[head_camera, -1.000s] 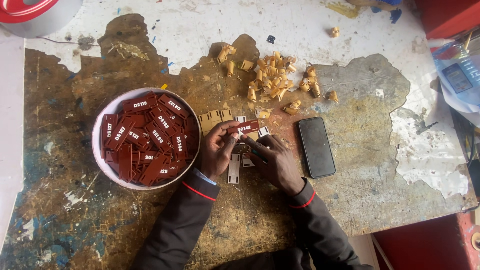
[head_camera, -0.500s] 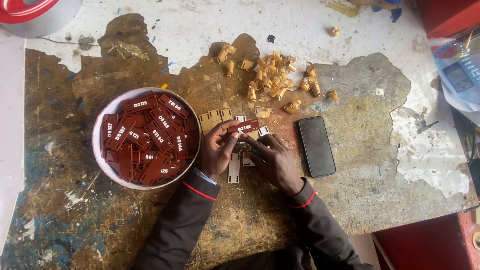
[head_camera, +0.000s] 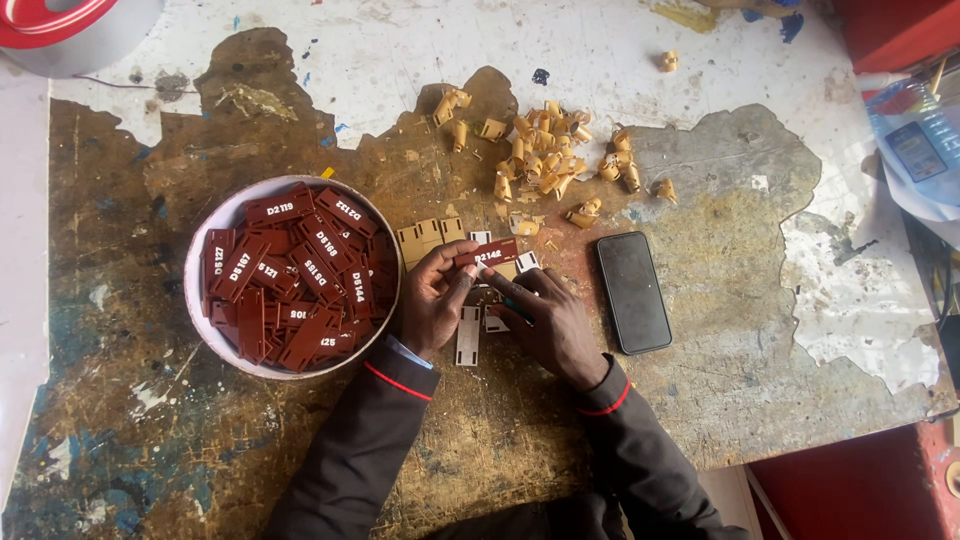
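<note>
My left hand (head_camera: 433, 300) pinches a small dark red rectangular tag with white lettering (head_camera: 487, 253) between thumb and fingers, just right of a white round bowl (head_camera: 198, 262) filled with several similar red tags (head_camera: 300, 275). My right hand (head_camera: 553, 322) rests on the worn table beside it, fingers curled toward the tag; what its fingers grip is hidden. Small white and tan backing pieces (head_camera: 467, 335) lie under and around both hands.
A black phone (head_camera: 633, 292) lies face up right of my hands. A heap of curled tan peelings (head_camera: 545, 165) sits behind them. A plastic-wrapped item (head_camera: 918, 145) is at the right edge, a red-and-grey round object (head_camera: 60, 30) at the top left.
</note>
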